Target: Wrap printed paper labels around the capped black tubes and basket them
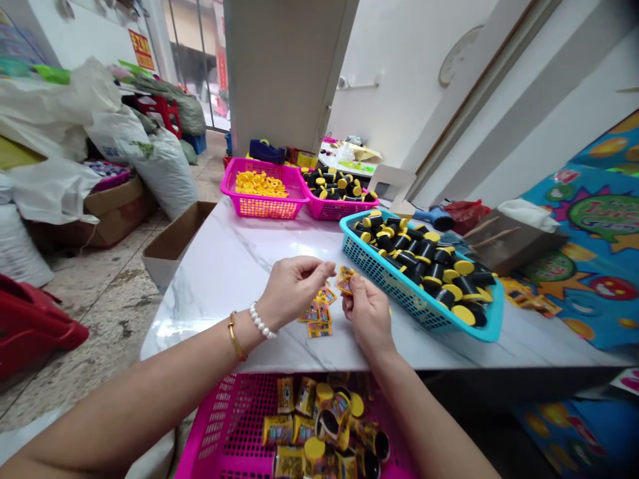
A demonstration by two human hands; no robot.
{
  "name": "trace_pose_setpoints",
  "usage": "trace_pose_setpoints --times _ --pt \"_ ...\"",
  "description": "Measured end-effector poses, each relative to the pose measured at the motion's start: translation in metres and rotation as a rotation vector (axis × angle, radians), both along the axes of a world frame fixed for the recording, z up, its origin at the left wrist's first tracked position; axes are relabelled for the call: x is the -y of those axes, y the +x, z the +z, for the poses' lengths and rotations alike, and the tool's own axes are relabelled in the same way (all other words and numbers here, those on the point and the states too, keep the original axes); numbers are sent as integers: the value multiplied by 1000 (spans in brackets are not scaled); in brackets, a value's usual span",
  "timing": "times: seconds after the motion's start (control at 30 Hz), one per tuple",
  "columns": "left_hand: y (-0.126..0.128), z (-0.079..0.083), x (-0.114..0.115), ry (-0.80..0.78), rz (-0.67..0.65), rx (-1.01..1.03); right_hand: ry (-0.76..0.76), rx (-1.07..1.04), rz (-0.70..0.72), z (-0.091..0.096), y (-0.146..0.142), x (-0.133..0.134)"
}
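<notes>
Above the white marbled table [210, 293], my right hand [369, 313] pinches a small yellow printed label [344, 279] between thumb and fingers. My left hand [294, 286] faces it with thumb and fingertips pressed together, a little apart from the label; whatever those fingertips hold, if anything, is too small to make out. Beneath and between the hands lie several similar labels [317, 313], partly overlapping. To the right of my right hand stands a turquoise basket [394, 289] heaped with black cylinders with yellow caps [424, 253].
Below the table edge, a pink basket [204, 426] holds labelled containers [314, 426]. Further back are a pink basket of yellow rings [262, 185] and another with black cylinders [334, 183]. A cardboard box [174, 239] stands left of the table; stuffed sacks [164, 166] lie beyond it.
</notes>
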State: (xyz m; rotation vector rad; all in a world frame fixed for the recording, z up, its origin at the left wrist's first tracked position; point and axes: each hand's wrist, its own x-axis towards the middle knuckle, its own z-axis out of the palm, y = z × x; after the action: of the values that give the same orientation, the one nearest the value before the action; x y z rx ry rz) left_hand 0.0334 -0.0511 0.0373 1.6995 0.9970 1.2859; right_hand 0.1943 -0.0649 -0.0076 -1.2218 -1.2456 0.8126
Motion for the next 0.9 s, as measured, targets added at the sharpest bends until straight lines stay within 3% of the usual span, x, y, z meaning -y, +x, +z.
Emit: trace_pose_setpoints --times 0.13,0.23,0.43,0.6,0.77,0.9 --pt "1 -3 1 -7 -30 -117 32 138 -32 0 0 5" --pt "1 -5 -2 -102 -106 -173 73 252 -46 0 -1 9" --pt "0 -2 -10 -255 -54 -62 207 607 -14 3 -6 14" --pt "0 4 -7 -408 -49 4 224 696 -51 0 -6 12" --pt "-4 -2 -12 -569 -216 36 272 756 -71 1 -7 12" --pt "-7 -10 -21 -658 -249 76 353 873 -81 19 12 24"
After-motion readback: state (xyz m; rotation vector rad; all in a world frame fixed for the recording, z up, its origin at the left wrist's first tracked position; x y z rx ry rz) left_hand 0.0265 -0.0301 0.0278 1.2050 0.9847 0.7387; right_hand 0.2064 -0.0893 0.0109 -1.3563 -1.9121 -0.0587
